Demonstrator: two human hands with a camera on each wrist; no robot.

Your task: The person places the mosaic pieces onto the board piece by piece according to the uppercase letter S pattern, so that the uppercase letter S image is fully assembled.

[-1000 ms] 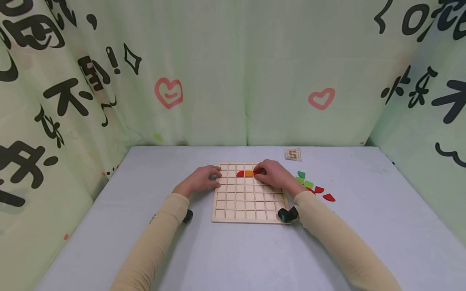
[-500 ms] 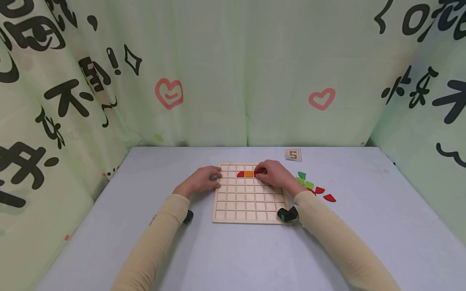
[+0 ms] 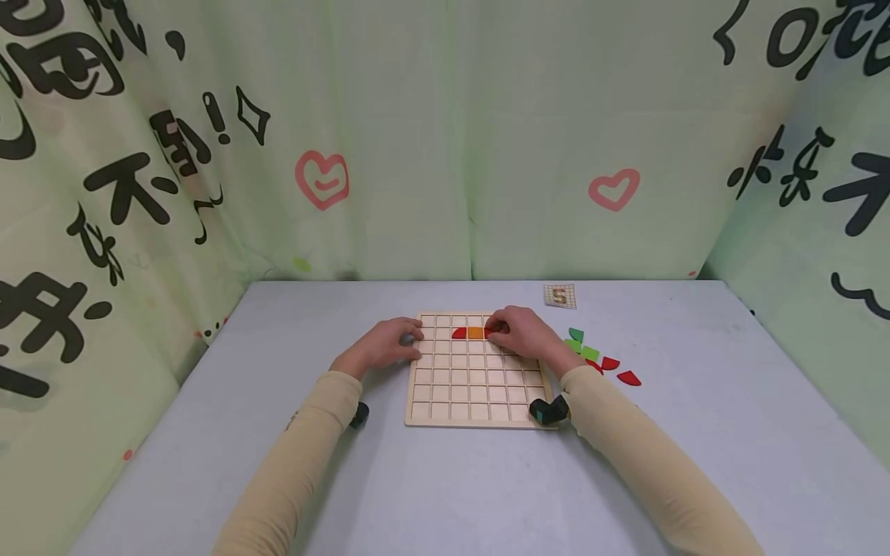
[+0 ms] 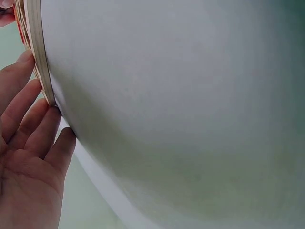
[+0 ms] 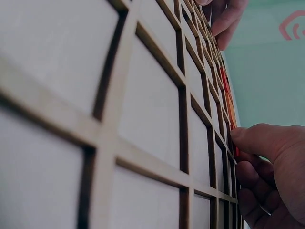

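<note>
A wooden grid board (image 3: 459,394) lies on the table in the head view. One upper row holds a red quarter-round tile (image 3: 460,333) with an orange square tile (image 3: 476,333) beside it. Just right of the orange tile, my right hand (image 3: 523,333) pinches another red tile (image 3: 488,333) at a cell; the fingers mostly cover it. In the right wrist view, the thumb (image 5: 250,136) presses against the red tile's edge. My left hand (image 3: 385,341) rests its extended fingertips on the board's left edge, and the left wrist view shows those fingers (image 4: 45,131) against the board's side.
Right of the board lie loose tiles: a dark green one (image 3: 576,334), lime green ones (image 3: 589,353) and several red ones (image 3: 629,378), partly hidden by the right forearm. A small patterned card (image 3: 559,296) lies near the table's back edge. A printed curtain (image 3: 417,154) hangs behind.
</note>
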